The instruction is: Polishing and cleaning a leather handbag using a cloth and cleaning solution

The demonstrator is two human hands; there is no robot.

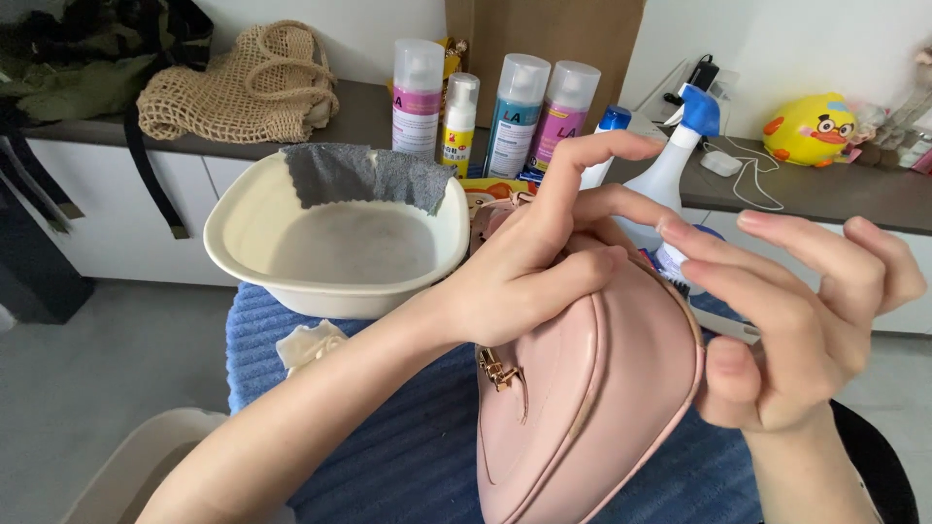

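Head view: left hand [529, 277] fingers curl over the top of a smooth pink leather rounded handbag [582, 398] with a gold clasp, standing on a blue ribbed towel [408, 456]. Right hand [796, 320] fingers spread beside it, thumb touching. Behind, a cream plastic basin [243, 233] holds cloudy water and a grey cloth [364, 175].

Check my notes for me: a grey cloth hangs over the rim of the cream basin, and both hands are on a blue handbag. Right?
Not quite. The head view shows the handbag is pink, not blue. The grey cloth does hang over the cream basin rim, with the left hand and right hand on it.
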